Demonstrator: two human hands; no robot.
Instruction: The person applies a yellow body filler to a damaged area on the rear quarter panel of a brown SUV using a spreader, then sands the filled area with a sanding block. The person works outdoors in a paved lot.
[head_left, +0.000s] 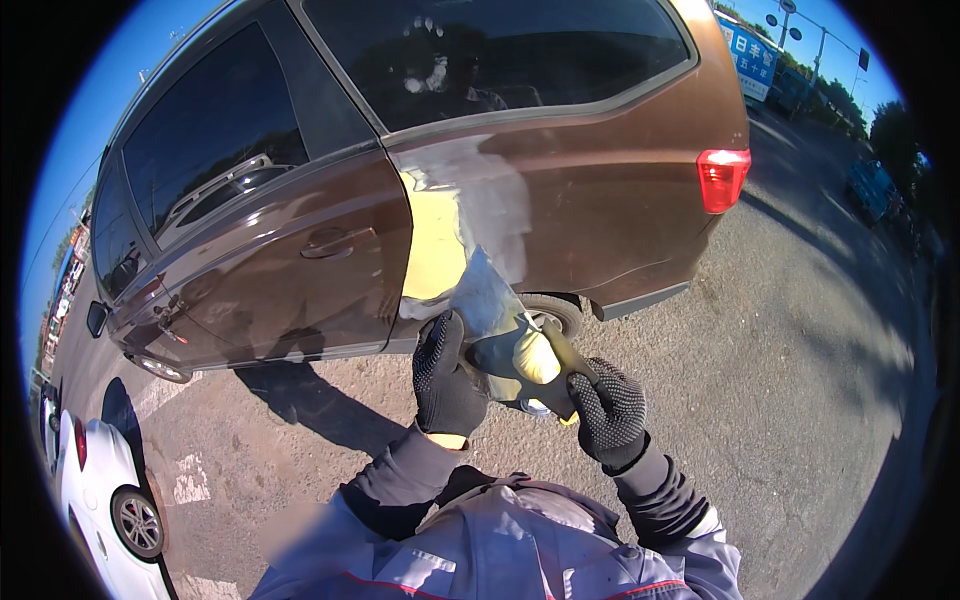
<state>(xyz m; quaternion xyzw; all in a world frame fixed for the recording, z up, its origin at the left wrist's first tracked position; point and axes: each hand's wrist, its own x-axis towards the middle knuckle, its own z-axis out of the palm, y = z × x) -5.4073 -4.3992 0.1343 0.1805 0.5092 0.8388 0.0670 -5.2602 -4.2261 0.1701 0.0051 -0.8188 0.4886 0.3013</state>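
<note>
My left hand [447, 375], in a black dotted work glove, is closed on the edge of a thin grey mixing board [484, 298] smeared with pale residue. In my right hand [608, 412], gloved the same way, is a dark putty spreader [568, 352], gripped at its near edge and held against the board. A lump of pale yellow body filler [537, 357] sits between spreader and board. Ahead is the side of a brown car [600, 210]. Its panel behind the rear door bears a yellow filler patch [433, 240] with a sanded grey area [500, 200] around it.
The car's rear wheel [555, 312] is partly hidden behind the board. A yellow-rimmed object [569, 419] shows in part below my hands. At the left stands a white car [105, 500] on the asphalt [780, 400]. A blue vehicle [870, 190] is far off at right.
</note>
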